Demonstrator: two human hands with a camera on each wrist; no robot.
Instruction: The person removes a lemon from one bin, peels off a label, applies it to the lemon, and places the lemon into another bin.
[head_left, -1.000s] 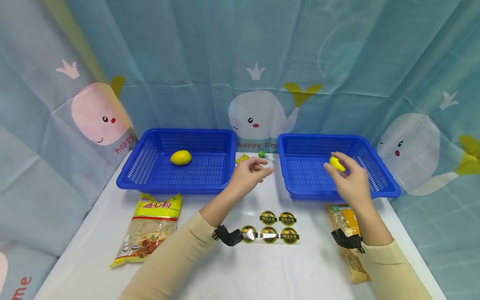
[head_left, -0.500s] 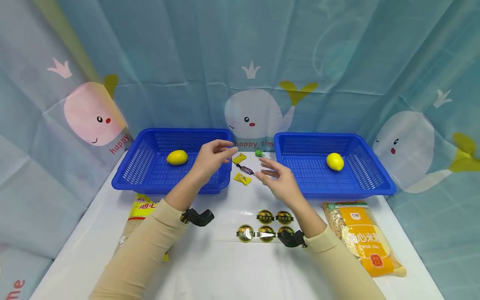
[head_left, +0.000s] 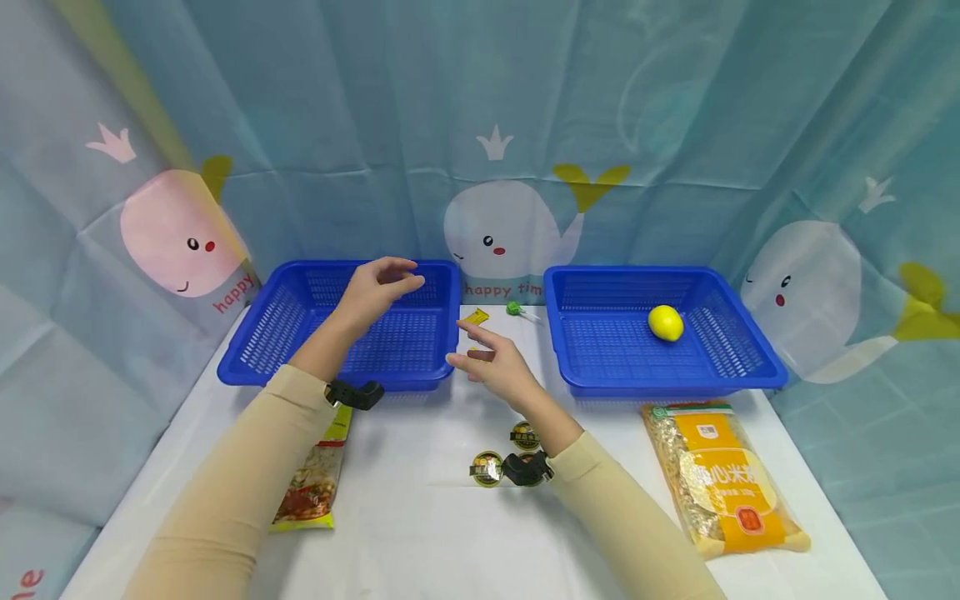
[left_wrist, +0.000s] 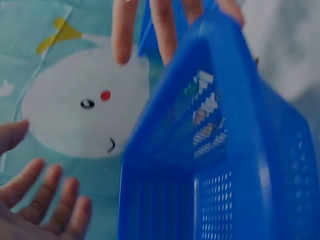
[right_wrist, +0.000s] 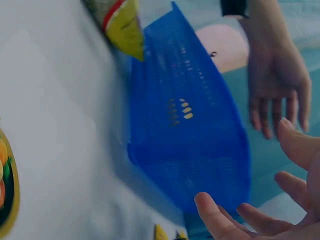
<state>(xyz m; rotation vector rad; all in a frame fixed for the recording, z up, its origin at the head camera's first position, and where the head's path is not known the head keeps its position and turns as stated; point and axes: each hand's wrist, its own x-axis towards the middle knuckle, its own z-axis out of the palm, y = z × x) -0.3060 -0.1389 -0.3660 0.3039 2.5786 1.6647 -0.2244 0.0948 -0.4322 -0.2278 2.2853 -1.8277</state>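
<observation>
Blue baskets (head_left: 390, 385); yellow lemon (head_left: 665, 323); beige sleeves (head_left: 217, 492); teal whale-print curtain (head_left: 360, 100).

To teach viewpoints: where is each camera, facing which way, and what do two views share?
Head: on the head, facing forward and down at left basket and right basket; left hand, right hand and sleeves show.
Left wrist: on that wrist, facing left basket and curtain; both hands show.
Right wrist: on that wrist, facing left basket; both hands show.
Both wrist views share left basket.
</observation>
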